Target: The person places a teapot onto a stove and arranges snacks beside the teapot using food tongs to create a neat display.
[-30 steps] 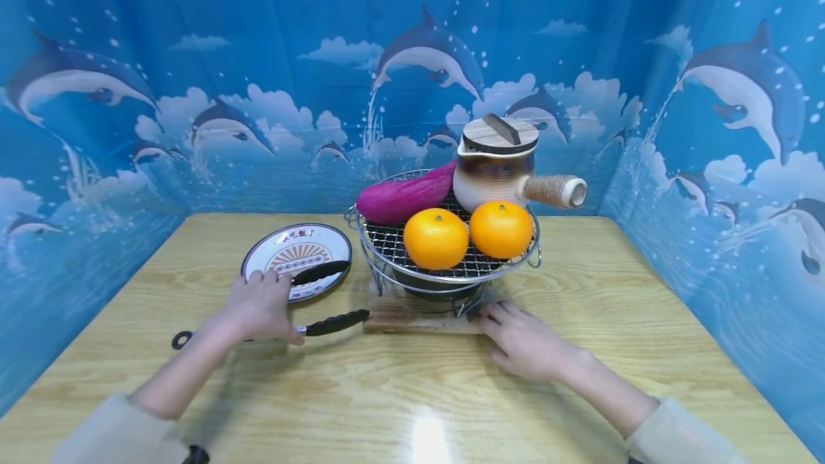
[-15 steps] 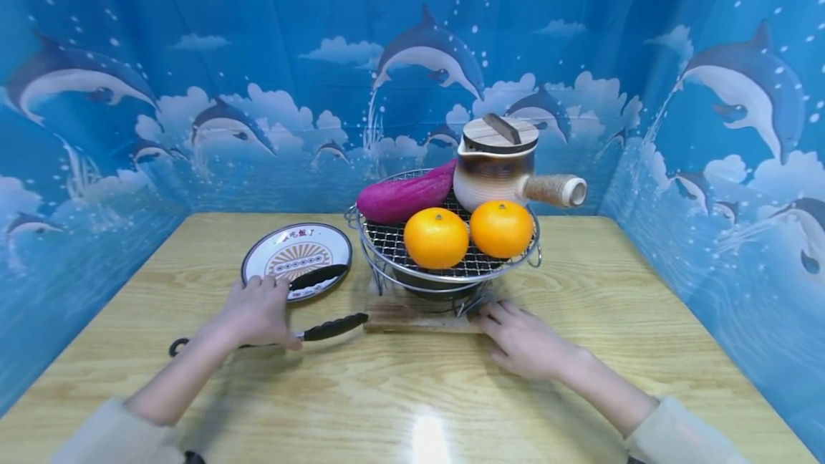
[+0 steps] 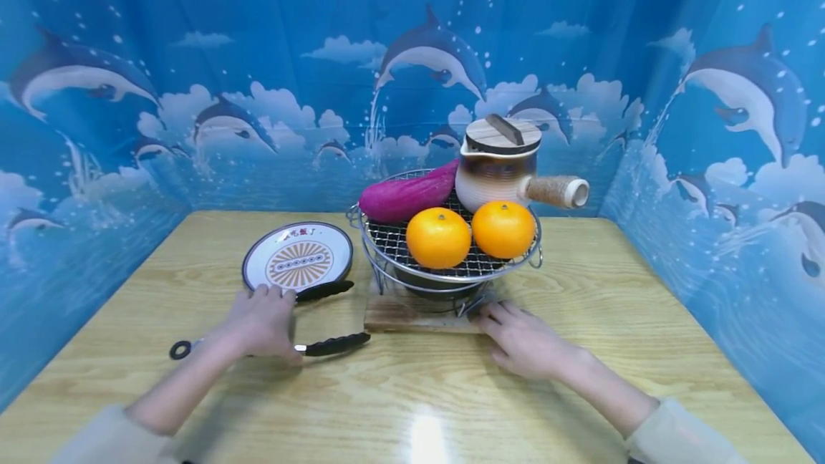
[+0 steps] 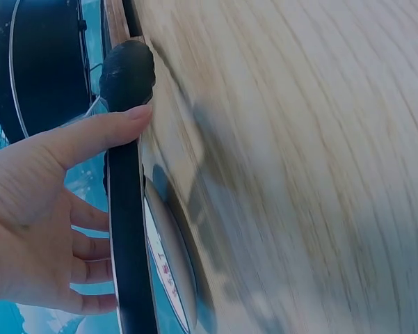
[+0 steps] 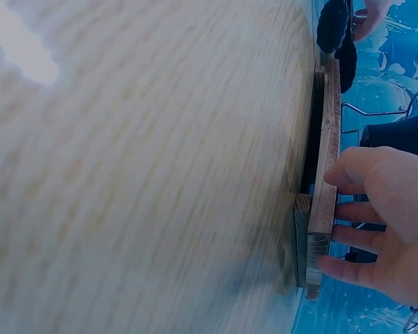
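My left hand [image 3: 264, 324] grips a pair of tongs [image 3: 335, 344] from above, thumb on the near arm and fingers at the far one. The tongs' black ridged tips stand apart and point right, toward the grill stand; a ring shows at their other end. In the left wrist view my thumb crosses the near arm just behind a black tip [image 4: 129, 73]. At the stand's front right, my right hand [image 3: 525, 341] holds the end of the wooden board [image 5: 327, 160], thumb against its front edge. A white patterned plate [image 3: 299, 256] lies just beyond the tongs.
On the board stands a round wire grill [image 3: 393, 238] over a dark bowl [image 3: 438, 285]. It bears an eggplant [image 3: 406, 195], two oranges [image 3: 438, 238] [image 3: 503, 230] and a lidded clay pot [image 3: 496, 170] whose handle juts right. Blue dolphin curtains [image 3: 258, 20] enclose the table [image 3: 425, 392].
My left hand has drawn the tongs nearer to me, so the far tip now shows at the plate's near edge instead of over it. My right hand stays on the board.
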`<state>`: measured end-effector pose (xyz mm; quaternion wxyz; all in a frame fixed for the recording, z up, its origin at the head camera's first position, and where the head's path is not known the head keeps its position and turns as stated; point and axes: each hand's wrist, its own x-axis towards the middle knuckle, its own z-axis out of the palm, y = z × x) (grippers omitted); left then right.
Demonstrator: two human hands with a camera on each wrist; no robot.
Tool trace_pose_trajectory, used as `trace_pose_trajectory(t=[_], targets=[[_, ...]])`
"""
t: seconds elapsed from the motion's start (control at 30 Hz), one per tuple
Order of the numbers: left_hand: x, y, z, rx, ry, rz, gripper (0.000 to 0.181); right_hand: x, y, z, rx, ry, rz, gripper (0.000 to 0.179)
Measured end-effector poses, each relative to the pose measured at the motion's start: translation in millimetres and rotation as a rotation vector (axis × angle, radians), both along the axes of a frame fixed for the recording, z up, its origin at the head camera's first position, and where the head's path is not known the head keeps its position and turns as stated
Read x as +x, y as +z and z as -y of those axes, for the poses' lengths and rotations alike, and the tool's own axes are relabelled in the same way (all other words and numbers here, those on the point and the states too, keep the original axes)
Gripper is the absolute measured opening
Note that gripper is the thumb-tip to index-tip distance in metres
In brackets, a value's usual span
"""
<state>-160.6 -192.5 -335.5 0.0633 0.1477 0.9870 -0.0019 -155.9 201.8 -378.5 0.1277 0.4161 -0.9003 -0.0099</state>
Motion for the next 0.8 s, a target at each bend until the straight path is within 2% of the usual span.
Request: trace_pose_trajectory(t=[0.2, 0.47, 0.8], targets=[[1.8, -1.7, -6.4, 0.010, -0.027, 0.005, 0.104, -0.9, -0.9, 0.2, -0.011, 0.011, 0.004, 0.041], [1.9, -3.8, -11.1, 0.004, -0.018, 0.030, 0.109, -0.8, -1.5, -0.6, -0.012, 0.009, 0.007, 0.042], [-5.1, -7.8, -8.6, 0.038, -0.033, 0.040, 0.102, -1.1, -1.2, -2.3, -0.019, 0.010, -0.011, 0.043]])
